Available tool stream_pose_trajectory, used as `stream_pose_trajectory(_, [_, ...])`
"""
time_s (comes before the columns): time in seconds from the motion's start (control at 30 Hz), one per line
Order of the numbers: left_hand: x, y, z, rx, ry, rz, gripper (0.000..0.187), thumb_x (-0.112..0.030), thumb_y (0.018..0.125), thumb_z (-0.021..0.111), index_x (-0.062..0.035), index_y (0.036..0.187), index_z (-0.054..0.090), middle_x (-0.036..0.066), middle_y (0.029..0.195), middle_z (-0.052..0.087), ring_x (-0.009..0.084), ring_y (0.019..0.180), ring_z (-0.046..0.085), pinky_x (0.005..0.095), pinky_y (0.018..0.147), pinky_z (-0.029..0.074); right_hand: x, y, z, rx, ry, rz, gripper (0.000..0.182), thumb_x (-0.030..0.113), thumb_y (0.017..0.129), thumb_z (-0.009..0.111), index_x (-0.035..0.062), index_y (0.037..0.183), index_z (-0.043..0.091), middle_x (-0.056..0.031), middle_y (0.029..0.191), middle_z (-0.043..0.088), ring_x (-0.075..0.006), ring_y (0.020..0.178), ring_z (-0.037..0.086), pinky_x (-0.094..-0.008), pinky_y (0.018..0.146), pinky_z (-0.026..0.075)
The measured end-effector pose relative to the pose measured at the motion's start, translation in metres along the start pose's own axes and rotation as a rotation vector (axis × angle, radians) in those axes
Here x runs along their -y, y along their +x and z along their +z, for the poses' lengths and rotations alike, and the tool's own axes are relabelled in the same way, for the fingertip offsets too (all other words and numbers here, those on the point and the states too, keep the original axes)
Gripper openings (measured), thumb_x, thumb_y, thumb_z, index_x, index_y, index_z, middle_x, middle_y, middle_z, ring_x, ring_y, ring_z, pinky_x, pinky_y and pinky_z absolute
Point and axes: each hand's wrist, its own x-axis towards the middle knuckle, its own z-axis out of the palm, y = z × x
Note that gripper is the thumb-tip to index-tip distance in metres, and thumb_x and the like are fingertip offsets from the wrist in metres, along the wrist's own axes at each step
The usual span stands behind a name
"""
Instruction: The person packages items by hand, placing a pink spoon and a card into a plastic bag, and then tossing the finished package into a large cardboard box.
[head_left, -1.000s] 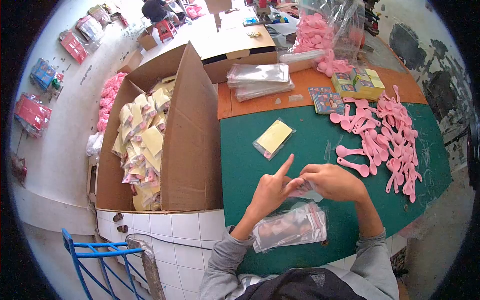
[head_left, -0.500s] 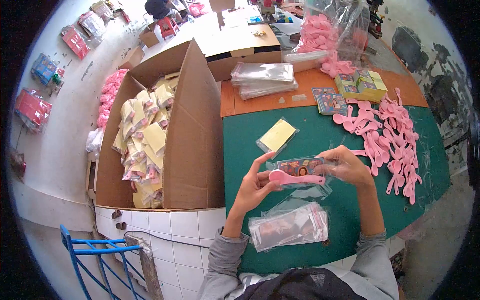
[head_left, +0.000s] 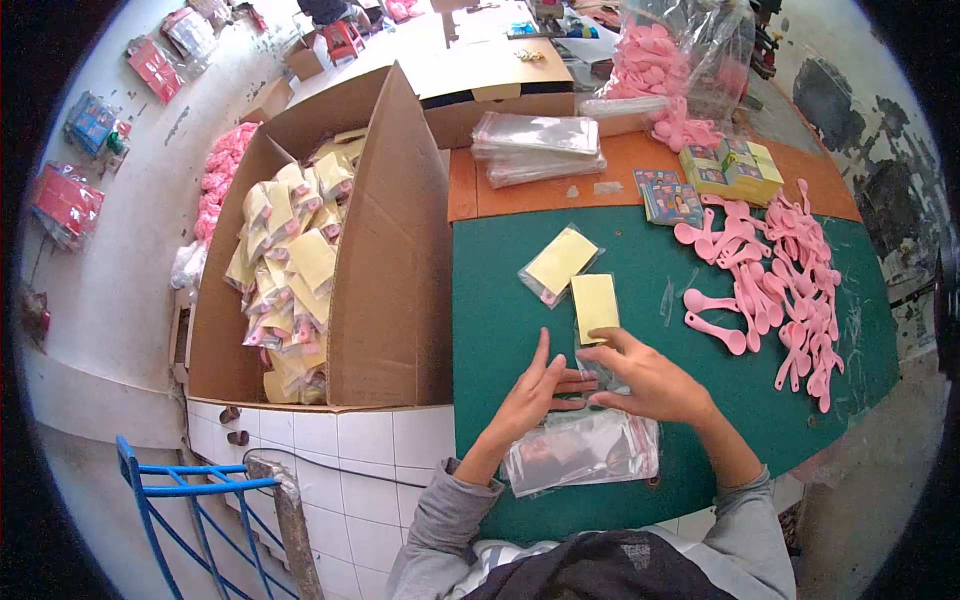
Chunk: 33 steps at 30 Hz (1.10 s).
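My left hand (head_left: pixel 535 400) is open, its fingers stretched out beside the lower clear end of a packet. My right hand (head_left: pixel 655 380) curves over that end, thumb and fingers apart, fingertips at the packet's lower edge. This clear plastic packet (head_left: pixel 596 305) lies on the green table with its pale yellow card facing up. Above and left of it lies a similar packet (head_left: pixel 562 262), a bit of pink showing at its bottom corner. Just below my hands is a stack of clear plastic bags (head_left: pixel 580 458). Whether my right fingers pinch any plastic is partly hidden.
Loose pink spoons (head_left: pixel 790 290) spread over the right side of the green table (head_left: pixel 510 370). Printed cards (head_left: pixel 670 200) and card stacks (head_left: pixel 730 172) stand behind them. Bag bundles (head_left: pixel 535 135) lie further back. Left of the table, a tall cardboard box (head_left: pixel 390 270) holds many filled packets.
The packet with the pink spoon and printed card, held up before, now lies yellow side up on the table. Both hands have come lower, and my left hand has let go of it.
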Motion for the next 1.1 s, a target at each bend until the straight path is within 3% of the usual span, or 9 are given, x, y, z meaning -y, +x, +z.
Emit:
stream_pose_trajectory(0.33, [0.008, -0.008, -0.001, 0.067, 0.114, -0.008, 0.069, -0.012, 0.096, 0.04, -0.0118, 0.145, -0.009, 0.021, 0.11, 0.059, 0.0243, 0.101, 0.06, 0.0348, 0.082, 0.053, -0.007, -0.002, 0.024, 0.079, -0.183, 0.007, 0.019, 0.014, 0.072, 0.066, 0.0039, 0.086, 0.057, -0.0134, 0.093, 0.054, -0.0303, 0.091, 0.053, -0.0392, 0.077, 0.043])
stream_pose_trajectory(0.63, [0.011, -0.001, 0.004, -0.042, 0.027, 0.003, 0.06, -0.013, 0.095, 0.047, -0.0108, 0.145, 0.013, 0.013, 0.097, 0.063, 0.0175, 0.088, 0.063, 0.0297, 0.079, 0.052, -0.002, -0.006, 0.034, 0.044, -0.417, -0.225, 0.014, 0.011, 0.068, 0.061, 0.0034, 0.079, 0.056, -0.0104, 0.087, 0.055, -0.0247, 0.088, 0.054, -0.0368, 0.077, 0.043])
stream_pose_trajectory(0.67, [0.011, 0.0, 0.005, -0.073, 0.17, 0.053, 0.058, -0.011, 0.094, 0.047, -0.0101, 0.144, 0.017, 0.014, 0.096, 0.064, 0.0171, 0.085, 0.063, 0.0293, 0.077, 0.052, 0.0, -0.007, 0.034, 0.05, -0.429, -0.259, 0.014, 0.011, 0.068, 0.061, 0.0032, 0.078, 0.055, -0.0101, 0.087, 0.055, -0.0244, 0.088, 0.054, -0.0366, 0.077, 0.043])
stream_pose_trajectory(0.73, [0.009, 0.002, 0.006, -0.135, 0.456, 0.16, 0.055, -0.006, 0.092, 0.047, -0.0087, 0.142, 0.025, 0.014, 0.093, 0.066, 0.0163, 0.08, 0.064, 0.0286, 0.073, 0.052, 0.002, -0.007, 0.031, 0.069, -0.303, -0.304, 0.013, 0.011, 0.07, 0.062, 0.0036, 0.079, 0.055, -0.0093, 0.086, 0.054, -0.0242, 0.085, 0.054, -0.0361, 0.078, 0.043])
stream_pose_trajectory(0.83, [0.011, 0.001, 0.014, -0.282, 0.52, 0.223, 0.049, -0.003, 0.09, 0.046, -0.0091, 0.138, 0.034, 0.012, 0.088, 0.067, 0.014, 0.075, 0.064, 0.0258, 0.066, 0.052, 0.0, -0.012, 0.012, 0.207, 0.069, -0.311, 0.014, 0.013, 0.074, 0.065, 0.0047, 0.08, 0.055, -0.0078, 0.086, 0.053, -0.0236, 0.084, 0.054, -0.0355, 0.079, 0.043])
stream_pose_trajectory(0.93, [0.001, 0.0, 0.012, -0.212, 0.201, 0.193, 0.04, -0.006, 0.091, 0.047, -0.0069, 0.131, 0.043, 0.01, 0.09, 0.067, 0.0116, 0.075, 0.064, 0.0224, 0.063, 0.05, -0.026, -0.019, -0.05, 0.416, 0.461, -0.174, 0.017, 0.017, 0.077, 0.069, 0.0065, 0.083, 0.056, -0.0067, 0.088, 0.055, -0.0224, 0.086, 0.055, -0.0351, 0.078, 0.044])
stream_pose_trajectory(0.97, [0.002, 0.001, 0.009, -0.188, 0.233, 0.184, 0.036, -0.006, 0.092, 0.047, -0.006, 0.127, 0.047, 0.009, 0.09, 0.066, 0.011, 0.076, 0.064, 0.0217, 0.063, 0.05, -0.048, -0.025, -0.074, 0.283, 0.555, -0.222, 0.02, 0.014, 0.075, 0.071, 0.0052, 0.086, 0.058, -0.0064, 0.091, 0.058, -0.02, 0.088, 0.056, -0.0337, 0.077, 0.045])
stream_pose_trajectory(1.0, [0.005, 0.001, 0.006, -0.164, 0.263, 0.171, 0.032, -0.006, 0.092, 0.046, -0.005, 0.124, 0.05, 0.007, 0.091, 0.066, 0.0104, 0.076, 0.064, 0.021, 0.063, 0.049, -0.07, -0.037, -0.096, 0.066, 0.609, -0.083, 0.017, 0.018, 0.083, 0.064, 0.0026, 0.078, 0.057, -0.0059, 0.079, 0.057, -0.0193, 0.077, 0.055, -0.0298, 0.068, 0.045])
stream_pose_trajectory(1.1, [0.007, -0.003, 0.007, -0.127, 0.262, 0.131, 0.025, -0.008, 0.093, 0.045, -0.0026, 0.115, 0.057, 0.005, 0.092, 0.066, 0.0092, 0.077, 0.064, 0.0198, 0.063, 0.048, -0.145, -0.065, -0.162, -0.518, -0.333, 0.522, 0.019, 0.016, 0.082, 0.057, -0.0005, 0.09, 0.058, -0.0124, 0.09, 0.06, -0.0262, 0.08, 0.059, -0.0362, 0.07, 0.047])
